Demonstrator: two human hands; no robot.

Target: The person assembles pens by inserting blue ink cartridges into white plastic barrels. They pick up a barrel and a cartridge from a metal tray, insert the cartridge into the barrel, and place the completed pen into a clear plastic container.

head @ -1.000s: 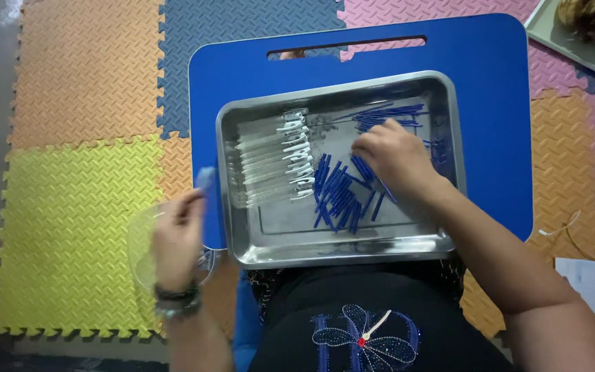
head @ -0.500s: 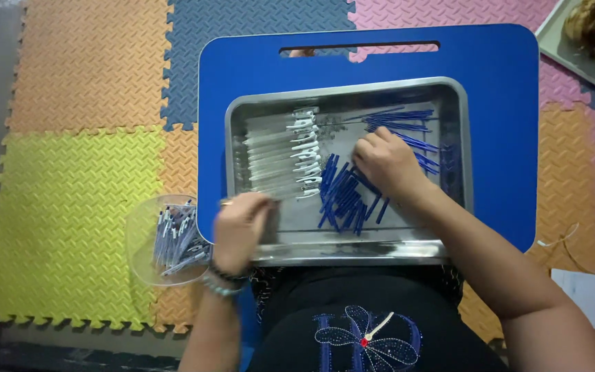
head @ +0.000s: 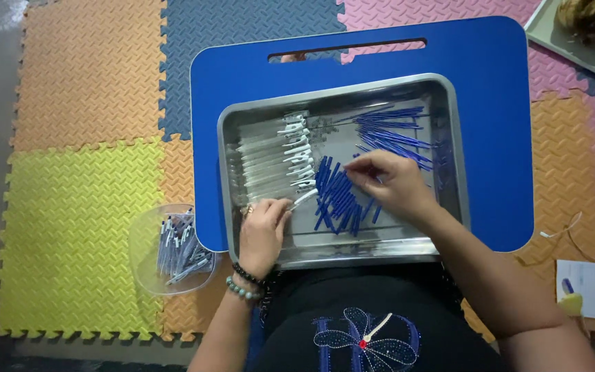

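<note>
From where I watch, the widest thing is the floor of interlocking foam mats (head: 84, 186) in yellow, orange, blue and pink, and on it lies a blue plastic lap board with a slot handle (head: 490, 124). On the board sits a rectangular shiny steel tray (head: 449, 138), close against the person's dark embroidered shirt (head: 366, 331). I see the right hand (head: 394, 184) over the middle of the tray, fingers curled and drawn together at the tips, pinching at the top of the heap of short blue pen caps (head: 335, 196); I cannot tell how many caps it grips. The left hand (head: 263, 231) rests at the tray's lower left edge, loosely closed, its thumb and forefinger nipping one clear pen barrel with a white tip (head: 302, 200) that angles up toward the blue heap. A beaded bracelet (head: 244, 282) circles that wrist. Inside the tray, a row of clear barrels with white clips (head: 270, 158) fills the left half, laid side by side, while thin blue refills (head: 394, 134) fan out in the upper right. Just left of the board, on the mats, stands a round clear plastic bowl (head: 142, 241) holding finished pens (head: 180, 248). A grey tray corner (head: 552, 34) shows at the top right, well apart.
</note>
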